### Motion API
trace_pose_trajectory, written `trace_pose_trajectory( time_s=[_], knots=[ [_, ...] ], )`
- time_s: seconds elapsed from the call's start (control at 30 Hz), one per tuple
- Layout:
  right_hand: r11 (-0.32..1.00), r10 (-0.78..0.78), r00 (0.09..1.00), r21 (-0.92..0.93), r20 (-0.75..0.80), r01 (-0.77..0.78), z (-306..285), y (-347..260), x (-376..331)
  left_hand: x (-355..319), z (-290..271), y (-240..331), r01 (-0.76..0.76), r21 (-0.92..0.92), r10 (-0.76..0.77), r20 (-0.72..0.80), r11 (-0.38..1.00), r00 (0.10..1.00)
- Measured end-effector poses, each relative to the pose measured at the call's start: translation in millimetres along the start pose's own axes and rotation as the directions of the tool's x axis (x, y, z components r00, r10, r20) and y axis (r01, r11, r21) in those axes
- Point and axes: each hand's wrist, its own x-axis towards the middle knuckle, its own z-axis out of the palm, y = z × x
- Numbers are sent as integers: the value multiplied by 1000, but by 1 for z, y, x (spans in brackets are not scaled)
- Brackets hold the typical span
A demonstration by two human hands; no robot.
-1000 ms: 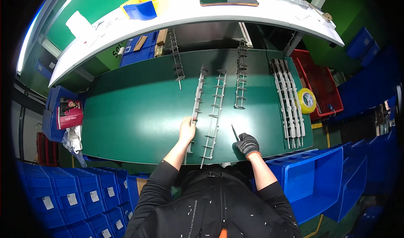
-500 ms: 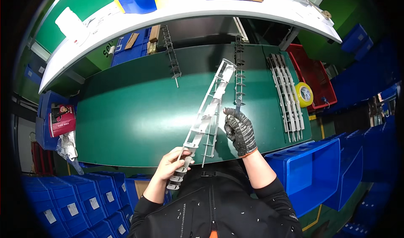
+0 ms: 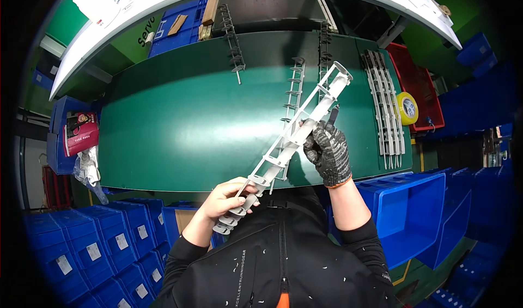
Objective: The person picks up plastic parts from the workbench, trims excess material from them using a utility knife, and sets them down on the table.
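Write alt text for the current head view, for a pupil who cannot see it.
A bare left hand holds a long pale strip aslant over a green table; the gloved right hand, gripping a dark tool, is at the strip's side. More strips lie on the table.

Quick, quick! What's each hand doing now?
Left hand: closed around a long pale ribbed piece, near its lower end.
Right hand: gloved, closed on a small dark tool.
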Motion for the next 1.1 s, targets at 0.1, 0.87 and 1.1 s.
trace_pose_trajectory(
  time_s=[0.1,0.87,1.1],
  knots=[
    [1000,12,1000,-24,-15,-12,0,-1,3,1,2,3,108,-136,-106,21,985,994],
    [999,35,993,-4,-110,-36,-9,7,37,25,-1,2,95,-178,-66,163,980,984],
    [994,39,996,-103,-83,-48,-7,0,42,35,-2,-3,124,-237,-75,205,964,976]
  ],
)
